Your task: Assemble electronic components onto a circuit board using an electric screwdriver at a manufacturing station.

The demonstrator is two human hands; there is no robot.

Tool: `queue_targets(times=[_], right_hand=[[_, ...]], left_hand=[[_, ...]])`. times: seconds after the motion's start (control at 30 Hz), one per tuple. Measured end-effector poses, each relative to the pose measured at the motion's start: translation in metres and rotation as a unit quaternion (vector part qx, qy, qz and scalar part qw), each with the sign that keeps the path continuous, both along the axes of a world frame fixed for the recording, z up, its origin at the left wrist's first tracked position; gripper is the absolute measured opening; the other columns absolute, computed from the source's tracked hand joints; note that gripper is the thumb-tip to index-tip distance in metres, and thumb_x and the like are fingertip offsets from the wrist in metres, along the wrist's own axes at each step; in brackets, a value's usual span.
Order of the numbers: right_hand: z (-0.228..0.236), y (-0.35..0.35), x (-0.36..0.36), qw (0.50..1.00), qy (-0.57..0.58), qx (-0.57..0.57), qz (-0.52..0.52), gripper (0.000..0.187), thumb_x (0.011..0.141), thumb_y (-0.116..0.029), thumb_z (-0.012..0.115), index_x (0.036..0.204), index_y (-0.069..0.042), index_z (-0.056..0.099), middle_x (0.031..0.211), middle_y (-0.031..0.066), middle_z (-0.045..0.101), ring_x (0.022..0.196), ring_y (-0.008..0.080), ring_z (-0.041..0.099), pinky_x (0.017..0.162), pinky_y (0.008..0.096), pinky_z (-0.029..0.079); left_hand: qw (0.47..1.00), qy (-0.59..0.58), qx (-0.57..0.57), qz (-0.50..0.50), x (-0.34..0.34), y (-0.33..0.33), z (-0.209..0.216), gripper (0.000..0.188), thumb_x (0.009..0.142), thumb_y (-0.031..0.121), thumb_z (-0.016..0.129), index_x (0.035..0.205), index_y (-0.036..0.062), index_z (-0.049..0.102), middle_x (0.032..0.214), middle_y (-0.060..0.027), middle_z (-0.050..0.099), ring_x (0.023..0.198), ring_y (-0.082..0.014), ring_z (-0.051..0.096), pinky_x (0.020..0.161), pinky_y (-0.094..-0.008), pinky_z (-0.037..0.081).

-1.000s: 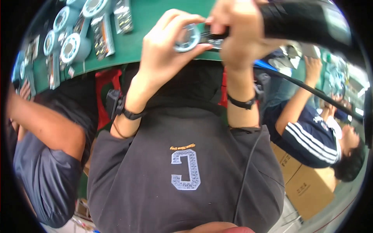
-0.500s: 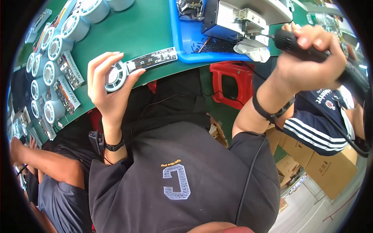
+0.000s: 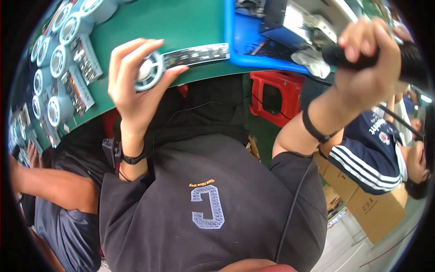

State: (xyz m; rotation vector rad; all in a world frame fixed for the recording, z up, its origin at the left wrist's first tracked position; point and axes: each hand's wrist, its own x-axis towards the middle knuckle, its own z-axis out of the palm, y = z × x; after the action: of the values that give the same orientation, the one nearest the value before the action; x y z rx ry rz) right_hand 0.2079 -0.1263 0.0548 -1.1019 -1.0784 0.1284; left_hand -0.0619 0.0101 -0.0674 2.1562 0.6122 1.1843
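My left hand (image 3: 129, 90) grips a small handheld fan by its round light-blue fan head (image 3: 157, 70), fingers and thumb on either side. A narrow circuit board (image 3: 199, 55) extends rightward from that head, over the green table near its front edge. On the right, my right hand (image 3: 369, 77) is wrapped round a black electric screwdriver (image 3: 411, 63), raised beside a metal-fronted machine (image 3: 297, 22). Motion blurs this hand, and the tool's tip does not show clearly. The screwdriver stands well apart from the fan.
A blue tray (image 3: 230, 36) holds the machine and dark screws (image 3: 276, 49); a white crumpled cloth (image 3: 312, 65) hangs at its edge. Several fans (image 3: 58, 61) line the green table's (image 3: 181, 20) left side. A red stool (image 3: 274, 84) stands below; co-workers sit on both sides.
The view has shifted, moving the tray rightward and the fan rows leftward in the picture. My left hand and its fan sit slightly higher and further right. Both hands keep their grip.
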Motion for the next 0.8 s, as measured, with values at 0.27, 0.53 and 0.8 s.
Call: queue_targets(times=[0.27, 0.53, 0.8], right_hand=[[-0.012, 0.036, -0.099, 0.996, -0.009, 0.090, -0.020, 0.025, 0.093, -0.028, 0.048, 0.075, -0.011, 0.047, 0.067, 0.0023, 0.041, 0.048, 0.0137, 0.038, 0.051, 0.0337, 0.040], [-0.028, 0.067, -0.112, 0.987, -0.090, 0.001, 0.131, 0.023, 0.095, -0.025, 0.043, 0.078, -0.012, 0.050, 0.071, 0.0033, 0.042, 0.044, 0.0141, 0.039, 0.043, 0.0322, 0.037], [-0.032, 0.077, -0.103, 0.973, -0.079, -0.050, 0.211, 0.026, 0.092, -0.027, 0.044, 0.073, -0.010, 0.048, 0.069, 0.0047, 0.042, 0.044, 0.0158, 0.042, 0.044, 0.0326, 0.039]], left_hand=[[0.999, 0.007, 0.030, -0.009, 0.009, 0.014, -0.005, 0.048, 0.068, 0.008, 0.093, 0.111, 0.0045, 0.072, 0.108, -0.0102, 0.065, 0.091, -0.0230, 0.067, 0.075, -0.0340, 0.057], [0.937, -0.183, 0.295, -0.044, 0.008, 0.048, -0.043, 0.043, 0.074, 0.007, 0.088, 0.112, 0.0030, 0.071, 0.102, -0.0126, 0.063, 0.081, -0.0256, 0.068, 0.068, -0.0333, 0.055], [0.952, -0.113, 0.285, -0.024, -0.001, 0.043, -0.035, 0.042, 0.074, 0.006, 0.086, 0.113, 0.0027, 0.070, 0.100, -0.0128, 0.063, 0.080, -0.0278, 0.068, 0.067, -0.0342, 0.054]])
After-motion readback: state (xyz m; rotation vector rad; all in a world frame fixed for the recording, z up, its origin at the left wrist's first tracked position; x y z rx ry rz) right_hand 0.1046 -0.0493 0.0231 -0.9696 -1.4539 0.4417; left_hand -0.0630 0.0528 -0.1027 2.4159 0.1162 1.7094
